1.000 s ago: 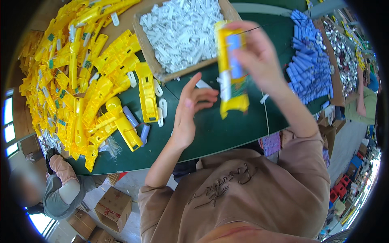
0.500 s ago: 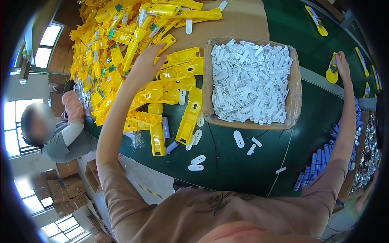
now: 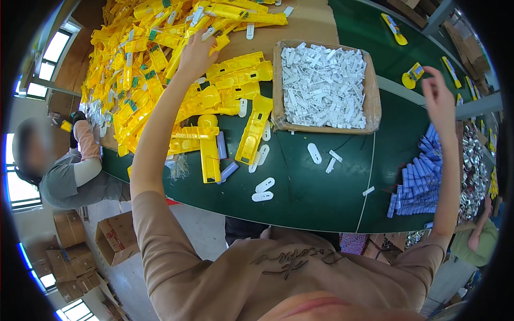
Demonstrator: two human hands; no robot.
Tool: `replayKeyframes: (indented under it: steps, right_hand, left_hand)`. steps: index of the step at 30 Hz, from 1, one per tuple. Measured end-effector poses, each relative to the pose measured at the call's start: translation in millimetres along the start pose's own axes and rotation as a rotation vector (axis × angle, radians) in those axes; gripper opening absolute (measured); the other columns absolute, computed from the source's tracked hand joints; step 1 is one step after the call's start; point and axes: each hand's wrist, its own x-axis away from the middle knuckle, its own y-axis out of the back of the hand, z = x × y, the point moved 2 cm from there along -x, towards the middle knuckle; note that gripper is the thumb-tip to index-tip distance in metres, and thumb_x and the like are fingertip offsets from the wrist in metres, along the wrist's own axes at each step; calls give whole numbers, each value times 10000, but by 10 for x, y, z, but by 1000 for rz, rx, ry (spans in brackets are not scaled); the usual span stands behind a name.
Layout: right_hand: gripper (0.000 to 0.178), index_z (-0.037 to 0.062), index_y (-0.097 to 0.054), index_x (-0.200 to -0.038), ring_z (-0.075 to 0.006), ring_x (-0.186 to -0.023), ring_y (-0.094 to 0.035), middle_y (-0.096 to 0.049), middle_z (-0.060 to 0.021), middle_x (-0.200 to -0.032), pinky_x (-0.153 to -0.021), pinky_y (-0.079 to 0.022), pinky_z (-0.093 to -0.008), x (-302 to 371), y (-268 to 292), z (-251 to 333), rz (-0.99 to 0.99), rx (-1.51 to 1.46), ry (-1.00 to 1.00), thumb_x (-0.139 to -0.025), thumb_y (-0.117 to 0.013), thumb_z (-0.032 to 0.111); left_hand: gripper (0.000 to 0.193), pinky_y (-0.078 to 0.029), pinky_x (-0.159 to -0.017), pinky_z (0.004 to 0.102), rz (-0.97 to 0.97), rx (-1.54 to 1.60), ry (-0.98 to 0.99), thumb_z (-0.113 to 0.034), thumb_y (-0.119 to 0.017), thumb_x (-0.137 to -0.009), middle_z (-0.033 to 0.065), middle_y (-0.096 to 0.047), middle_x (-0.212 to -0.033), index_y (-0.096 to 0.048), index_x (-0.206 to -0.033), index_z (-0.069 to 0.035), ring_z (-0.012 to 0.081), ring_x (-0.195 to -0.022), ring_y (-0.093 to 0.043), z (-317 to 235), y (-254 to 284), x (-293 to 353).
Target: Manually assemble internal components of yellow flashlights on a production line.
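My left hand (image 3: pixel 197 58) reaches into a large heap of yellow plastic casings (image 3: pixel 136 59), many with wires and small green circuit boards. Its fingertips touch a yellow casing (image 3: pixel 221 41) beside a white plate (image 3: pixel 208 34), and the thumb stands apart from the fingers. At the right, my right hand (image 3: pixel 440 99) is raised with its fingers apart and nothing in them. Just left of its fingertips, a yellow casing (image 3: pixel 412 76) with a lighter part inside lies on the green strip beyond the metal rail.
A cardboard box (image 3: pixel 277 99) full of small white plastic parts stands between my arms. Purple-blue cylinders (image 3: pixel 420 174) are stacked below my right forearm, near shiny metal parts (image 3: pixel 474 171). White oval plates (image 3: pixel 314 153) lie on the green table (image 3: pixel 300 206). A co-worker (image 3: pixel 69 179) sits at left.
My right hand has let go of the yellow casing and drawn away to the right. My left hand has moved a little farther up the heap. The whole view has shifted.
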Motion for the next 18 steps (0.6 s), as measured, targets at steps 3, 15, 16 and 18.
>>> replayKeyframes:
  steps: [3,15,16,18]
  right_hand:
    - [304,97,-526,-1166,-196,-739,-614,-623,-108,-866,-658,-481,-296,161,-176,891,158,-198,71,-870,-550,162]
    - [403,-19,-453,-1208,-202,-964,-602,-600,-127,-1062,-836,-468,-290,569,-807,2481,311,-1427,139,-919,-467,261]
    - [360,9,-477,-1194,-155,-943,-603,-600,-100,-1048,-810,-478,-272,632,-781,2502,447,-1585,116,-937,-423,254]
    - [361,19,-472,-1206,-153,-964,-592,-595,-98,-1063,-827,-475,-280,771,-867,2606,566,-1736,37,-938,-422,256]
  left_hand:
    - [257,-461,-888,333,-155,338,94,-200,-622,-830,88,-588,-1086,-575,-1035,-51,249,-1036,-552,-81,440,88]
    - [382,-524,-739,302,-473,1445,93,-253,-478,-938,109,-549,-1142,-414,-1225,-9,173,-951,-586,-1415,1874,963]
    - [465,-514,-724,302,-386,1536,86,-366,-405,-940,129,-532,-1186,-407,-1250,-18,185,-983,-572,-1398,1818,1040]
    - [726,-481,-725,302,-126,1698,101,-618,-204,-905,169,-461,-1308,-379,-1314,-44,207,-1071,-528,-1493,1633,1240]
